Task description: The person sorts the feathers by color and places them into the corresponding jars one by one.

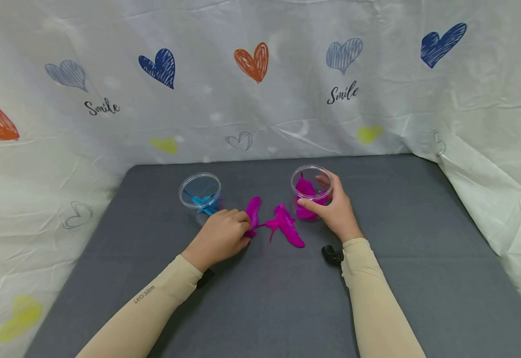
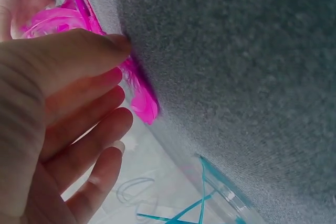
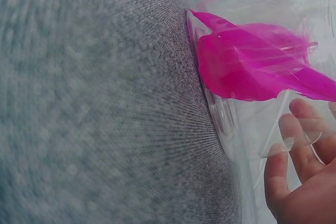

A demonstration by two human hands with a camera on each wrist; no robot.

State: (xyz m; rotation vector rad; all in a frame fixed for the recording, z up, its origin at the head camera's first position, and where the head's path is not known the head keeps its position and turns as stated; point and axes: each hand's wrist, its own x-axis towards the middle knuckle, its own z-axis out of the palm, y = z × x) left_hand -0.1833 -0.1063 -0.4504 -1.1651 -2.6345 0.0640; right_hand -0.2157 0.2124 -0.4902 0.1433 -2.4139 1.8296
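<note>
My left hand (image 1: 222, 231) pinches a pink feather (image 1: 253, 211) low over the table, thumb and fingertips meeting at it in the left wrist view. Just right of it lie more pink feathers (image 1: 287, 227), loose on the cloth. With fingers and thumb around its side, my right hand (image 1: 338, 215) holds a clear plastic cup (image 1: 293, 188) upright on the table. Inside that cup are pink feathers (image 3: 252, 61). A second clear cup (image 1: 181, 193), beyond the left hand, contains blue feathers (image 1: 204, 201).
A dark grey cloth (image 1: 260, 308) covers the table. Behind it hangs a pale curtain (image 1: 287, 114) printed with hearts and "Smile". A black wrist device (image 1: 332, 255) shows beside the right sleeve (image 1: 372, 293).
</note>
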